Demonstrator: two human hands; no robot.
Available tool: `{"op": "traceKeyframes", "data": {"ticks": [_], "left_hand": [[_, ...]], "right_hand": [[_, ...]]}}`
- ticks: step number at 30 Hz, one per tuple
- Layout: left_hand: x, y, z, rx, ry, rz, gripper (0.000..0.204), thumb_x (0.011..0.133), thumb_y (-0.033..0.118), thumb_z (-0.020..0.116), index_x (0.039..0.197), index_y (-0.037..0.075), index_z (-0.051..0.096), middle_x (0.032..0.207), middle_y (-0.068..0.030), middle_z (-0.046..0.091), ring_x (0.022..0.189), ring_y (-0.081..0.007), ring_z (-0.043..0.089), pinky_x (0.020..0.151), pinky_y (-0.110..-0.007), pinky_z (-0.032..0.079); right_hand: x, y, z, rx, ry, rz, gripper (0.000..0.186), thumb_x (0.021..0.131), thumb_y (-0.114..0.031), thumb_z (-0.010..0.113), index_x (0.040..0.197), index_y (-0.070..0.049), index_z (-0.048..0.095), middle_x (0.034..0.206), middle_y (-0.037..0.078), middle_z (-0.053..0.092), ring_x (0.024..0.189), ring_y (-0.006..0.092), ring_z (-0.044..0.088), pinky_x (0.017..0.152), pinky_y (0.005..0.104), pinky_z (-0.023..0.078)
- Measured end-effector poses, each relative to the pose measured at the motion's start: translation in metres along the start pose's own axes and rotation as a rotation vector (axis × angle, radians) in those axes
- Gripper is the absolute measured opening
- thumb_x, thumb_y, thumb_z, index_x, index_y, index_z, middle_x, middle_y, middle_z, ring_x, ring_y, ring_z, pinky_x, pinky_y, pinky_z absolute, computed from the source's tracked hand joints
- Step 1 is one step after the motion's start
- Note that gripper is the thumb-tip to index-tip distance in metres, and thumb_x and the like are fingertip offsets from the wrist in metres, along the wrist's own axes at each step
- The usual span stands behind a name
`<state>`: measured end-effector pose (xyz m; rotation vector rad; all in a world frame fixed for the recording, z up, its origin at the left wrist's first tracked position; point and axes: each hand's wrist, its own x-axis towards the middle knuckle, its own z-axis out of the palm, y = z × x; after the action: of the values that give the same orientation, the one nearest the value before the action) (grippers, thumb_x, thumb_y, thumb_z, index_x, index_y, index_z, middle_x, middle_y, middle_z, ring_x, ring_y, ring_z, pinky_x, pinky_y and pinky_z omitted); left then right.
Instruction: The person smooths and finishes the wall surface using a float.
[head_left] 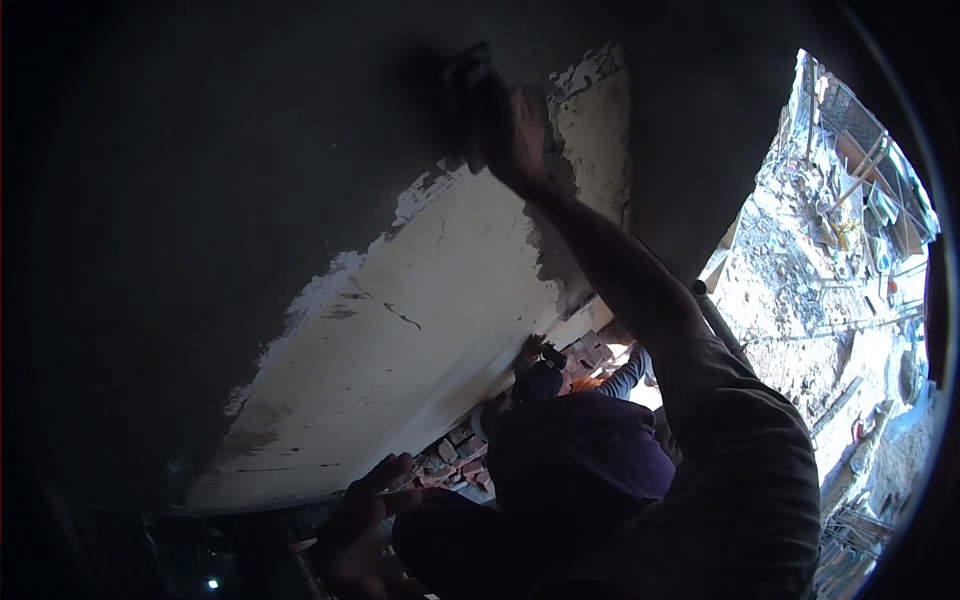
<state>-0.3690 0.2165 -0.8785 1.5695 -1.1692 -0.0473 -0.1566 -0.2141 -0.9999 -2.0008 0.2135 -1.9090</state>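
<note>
My right arm reaches up across a wall surface, and my right hand (pixel 520 135) is closed around a dark plastering float (pixel 468 95). Motion and shadow blur the float, so its exact shape is hard to make out. It is at the dark grey plaster (pixel 250 180), just above a pale uncoated patch (pixel 430 290) with ragged plaster edges. Low in the view, in deep shade, my left hand (pixel 365 525) is raised with its fingers apart, and nothing shows in it.
Purple cloth (pixel 590 445) fills the lower middle. Beyond it, another person's striped sleeve (pixel 628 375) partly shows beside stacked bricks (pixel 590 350). More broken bricks (pixel 455 460) lie below the wall. At right, a bright opening shows rubble-strewn ground (pixel 790 270) and leaning boards (pixel 870 165).
</note>
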Motion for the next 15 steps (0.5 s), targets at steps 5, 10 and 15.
{"op": "traceKeyframes", "data": {"ticks": [5,10,15], "left_hand": [[-0.084,-0.067,-0.015,0.322,0.107,-0.574,0.067,0.102,0.058,0.049,0.138,0.002,0.057,0.12,-0.0202,0.071,0.119,-0.0339,0.065,0.108,-0.047,0.044],[-0.056,-0.07,0.004,0.309,-0.105,-0.764,0.04,0.096,0.013,0.064,0.134,0.003,0.061,0.124,-0.0195,0.07,0.12,-0.03,0.065,0.104,-0.041,0.048],[-0.062,-0.068,0.005,0.437,-0.319,-0.709,0.045,0.092,0.014,0.069,0.136,0.012,0.061,0.126,-0.0169,0.068,0.112,-0.0334,0.067,0.097,-0.042,0.053]], "right_hand": [[0.068,-0.01,0.022,0.031,0.102,0.15,0.051,0.088,-0.019,0.065,0.134,-0.003,0.049,0.115,0.022,0.059,0.106,0.0441,0.058,0.087,0.0539,0.05],[-0.116,-0.076,0.041,0.023,-0.319,0.063,0.07,0.083,-0.016,0.073,0.146,-0.002,0.046,0.115,0.017,0.059,0.106,0.0411,0.057,0.088,0.0491,0.054],[-0.151,-0.046,0.0,-0.102,-0.48,-0.488,0.078,0.078,-0.019,0.075,0.149,-0.007,0.044,0.116,0.008,0.062,0.109,0.0335,0.061,0.091,0.0432,0.056]]}}
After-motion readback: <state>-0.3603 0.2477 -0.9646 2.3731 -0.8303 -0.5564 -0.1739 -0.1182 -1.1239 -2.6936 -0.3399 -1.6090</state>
